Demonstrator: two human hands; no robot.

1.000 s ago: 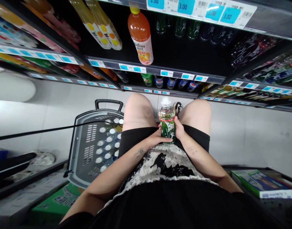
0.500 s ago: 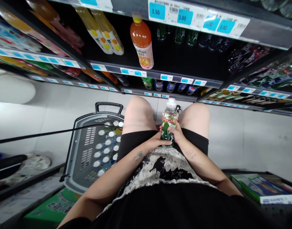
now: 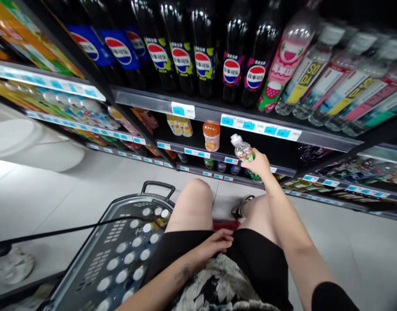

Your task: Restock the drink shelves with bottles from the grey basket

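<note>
Black store shelving, blue price tags, pale tiled floor

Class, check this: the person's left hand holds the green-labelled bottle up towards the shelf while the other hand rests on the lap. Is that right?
Not quite. The head view shows the right hand holding the green-labelled bottle towards the shelf; the left hand rests on the lap.
</note>
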